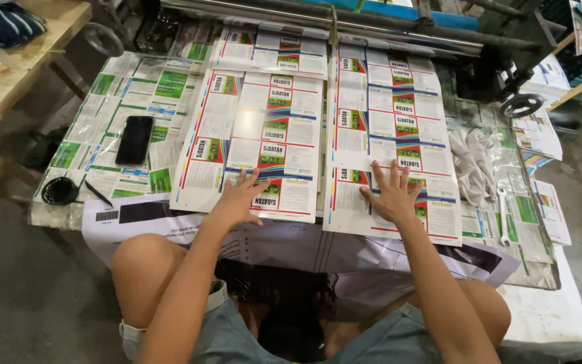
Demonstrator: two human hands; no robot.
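Printed label sheets are lying under both of your hands, side by side on the surface in front of your knees. Your left hand is pressing flat on the left sheet, fingers spread wide and gripping nothing, the palm resting near that sheet's closest edge. Your right hand is doing the same on the right sheet, fingers fanned open, flat on the paper and holding nothing. The two sheets are sitting just beside each other, a narrow gap running between them, and both are reaching away from your hands toward the dark machine rollers at the far end.

Just beyond your right hand, to its outer side, a crumpled white cloth is lying on the surface, and a metal wrench is resting near it, closer to you. Well out from your left hand, a black phone is lying face up on more printed sheets, and nearer the surface's edge a small black ink dish is sitting with a dark stick beside it. Below your hands, a white sheet with black print is hanging over the near edge of the surface.
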